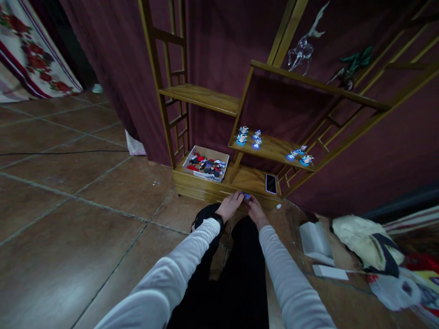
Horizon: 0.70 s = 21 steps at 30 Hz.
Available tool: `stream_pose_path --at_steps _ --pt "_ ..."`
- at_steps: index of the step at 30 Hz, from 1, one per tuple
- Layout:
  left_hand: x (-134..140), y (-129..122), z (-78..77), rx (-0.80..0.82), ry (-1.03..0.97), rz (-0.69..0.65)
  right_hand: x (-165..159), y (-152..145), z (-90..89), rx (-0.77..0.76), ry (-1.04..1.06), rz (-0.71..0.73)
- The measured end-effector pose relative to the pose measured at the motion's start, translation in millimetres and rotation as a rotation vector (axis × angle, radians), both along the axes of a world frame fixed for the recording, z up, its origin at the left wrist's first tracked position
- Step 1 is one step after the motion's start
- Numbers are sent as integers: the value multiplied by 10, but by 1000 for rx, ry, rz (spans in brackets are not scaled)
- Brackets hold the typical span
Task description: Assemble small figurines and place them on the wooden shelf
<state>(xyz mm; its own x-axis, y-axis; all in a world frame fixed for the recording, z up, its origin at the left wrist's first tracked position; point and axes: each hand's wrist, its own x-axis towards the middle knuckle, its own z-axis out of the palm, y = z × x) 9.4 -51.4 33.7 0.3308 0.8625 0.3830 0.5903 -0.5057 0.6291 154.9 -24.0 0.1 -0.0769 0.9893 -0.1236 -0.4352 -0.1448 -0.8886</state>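
Between my fingertips is a small purple-blue figurine (246, 196), partly hidden. My left hand (229, 205) is closed on its left side, and my right hand (255, 209) closes on it from the right. Both hands are just in front of the low base of a wooden display shelf (206, 98). On its middle board stand several small figurines (257, 143), in blue and purple, grouped at the left and right ends. To the left on the base sits a cardboard box (222, 161) holding several red, black and purple figurines (206, 165).
A phone (270, 183) lies on the base at right. A glass deer (302, 52) and a dark green ornament (353, 68) stand on the upper board. White boxes (316, 242), a cream bag (363, 240) and plastic bags (394, 288) lie on the right floor.
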Motion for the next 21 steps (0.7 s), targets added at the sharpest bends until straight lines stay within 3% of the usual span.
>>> stream_pose_path --at_steps 14,17,21 --pt "21 42 86 24 -40 -96 124 -24 52 14 22 -6" --pt "83 89 34 -41 -155 4 117 -40 86 17 60 -58" --pt "190 251 -173 -216 -474 84 104 -36 101 41 29 -83"
